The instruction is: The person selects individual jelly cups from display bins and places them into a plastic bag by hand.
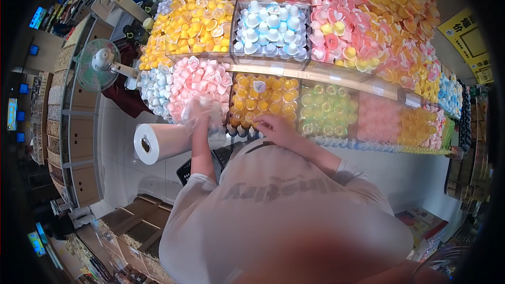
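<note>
Clear plastic (215,119) covers 1 of 2 hands (200,110) over pink cups (198,78).

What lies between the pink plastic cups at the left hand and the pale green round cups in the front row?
Golden round plastic cups, seen in the head view, with the right hand at their near edge.

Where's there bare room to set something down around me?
Tiled floor shows bare between the drawer cabinet and the plastic roll; the wooden ledge between rows of bins offers a narrow strip. The bins look crowded: your left hand is at heaped pink cups, your right hand by packed orange cups.
</note>
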`<state>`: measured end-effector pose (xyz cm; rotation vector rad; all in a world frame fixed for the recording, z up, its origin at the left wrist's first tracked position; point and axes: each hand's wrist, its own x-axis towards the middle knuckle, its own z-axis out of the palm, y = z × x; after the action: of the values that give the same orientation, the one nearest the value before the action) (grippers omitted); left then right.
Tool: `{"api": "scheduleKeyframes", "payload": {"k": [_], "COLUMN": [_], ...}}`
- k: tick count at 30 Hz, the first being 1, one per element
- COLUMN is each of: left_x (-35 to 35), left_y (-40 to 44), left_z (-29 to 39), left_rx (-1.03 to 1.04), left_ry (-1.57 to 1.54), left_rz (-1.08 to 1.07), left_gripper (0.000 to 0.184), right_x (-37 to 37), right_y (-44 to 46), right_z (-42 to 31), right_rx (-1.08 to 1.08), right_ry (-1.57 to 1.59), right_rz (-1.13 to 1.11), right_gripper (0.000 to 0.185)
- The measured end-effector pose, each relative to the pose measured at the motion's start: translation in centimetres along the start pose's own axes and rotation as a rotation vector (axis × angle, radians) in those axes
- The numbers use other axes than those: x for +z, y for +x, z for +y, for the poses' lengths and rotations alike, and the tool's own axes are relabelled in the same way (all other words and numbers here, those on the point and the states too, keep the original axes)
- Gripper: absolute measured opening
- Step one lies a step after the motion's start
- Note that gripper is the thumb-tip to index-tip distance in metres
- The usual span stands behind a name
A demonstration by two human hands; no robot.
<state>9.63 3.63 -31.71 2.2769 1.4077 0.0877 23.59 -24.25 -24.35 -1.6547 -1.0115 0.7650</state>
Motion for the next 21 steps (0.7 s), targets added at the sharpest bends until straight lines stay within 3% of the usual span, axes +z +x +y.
{"api": "scheduleKeyframes", "payload": {"k": [2, 3, 5, 6, 9, 11, 12, 14, 18, 20, 21], "left_x": [-1.9, -1.2, -0.1, -0.2, -4.0, -5.1, -6.0, -8.6, -10.9, -9.8, -9.3], "left_y": [-0.7, -1.2, -3.6, -4.9, -9.0, -10.3, -11.1, -12.8, -13.7, -13.3, -13.1], "left_z": [2.1, 1.5, 0.3, 0.5, 4.3, 4.2, 4.3, 5.1, 5.8, 6.2, 6.8], "left_rx": [-0.261, -0.264, -0.033, -0.037, -0.113, 0.003, -0.002, 0.096, 0.258, 0.172, 0.170], "left_ry": [0.026, 0.027, -0.189, -0.187, -0.194, 0.041, 0.041, 0.059, 0.012, -0.788, -0.789], "left_rz": [-0.137, -0.139, 0.349, 0.350, 0.212, -0.010, -0.009, -0.291, -0.511, -0.662, -0.659], "left_gripper": [0.057, 0.057, 0.045, 0.045, 0.045, 0.049, 0.049, 0.039, 0.032, 0.026, 0.026], "right_x": [0.0, 0.0, 0.4, 0.6, 0.4, 0.4, 0.5, 0.6, 0.8, 0.9, 0.9], "right_y": [0.0, 0.0, 0.0, 0.0, 0.1, 0.2, 0.3, 0.3, 0.4, 0.4, 0.5], "right_z": [0.0, 0.0, 0.7, 1.0, 0.7, 0.6, 0.5, 0.7, 0.4, -0.3, -0.7], "right_rx": [-0.002, -0.003, -0.010, -0.019, -0.012, -0.003, 0.005, 0.007, 0.006, -0.013, -0.035], "right_ry": [0.006, 0.012, 0.029, 0.043, 0.037, 0.038, 0.037, 0.034, 0.068, 0.095, 0.120], "right_rz": [-0.002, -0.005, -0.006, -0.004, -0.038, -0.054, -0.065, -0.075, -0.096, -0.089, -0.074], "right_gripper": [0.022, 0.022, 0.022, 0.022, 0.023, 0.023, 0.023, 0.023, 0.022, 0.023, 0.025]}}
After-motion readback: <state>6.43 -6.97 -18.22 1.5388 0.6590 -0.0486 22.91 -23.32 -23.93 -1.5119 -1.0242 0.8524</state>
